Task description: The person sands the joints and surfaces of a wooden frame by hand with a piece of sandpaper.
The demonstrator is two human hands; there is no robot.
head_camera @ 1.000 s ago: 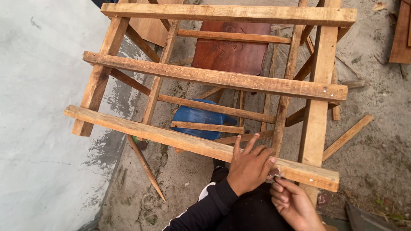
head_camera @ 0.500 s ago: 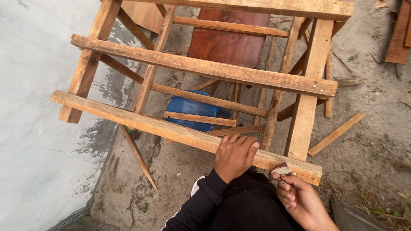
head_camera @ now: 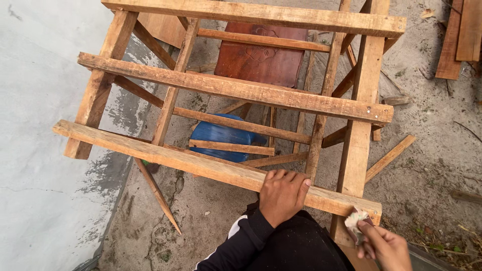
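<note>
A blue container (head_camera: 221, 134), perhaps plastic, and a reddish-brown board (head_camera: 261, 55) lie below.

Right hand (head_camera: 386, 248) cut off below.

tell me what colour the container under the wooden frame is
Blue; the container shows in the head view.
</note>
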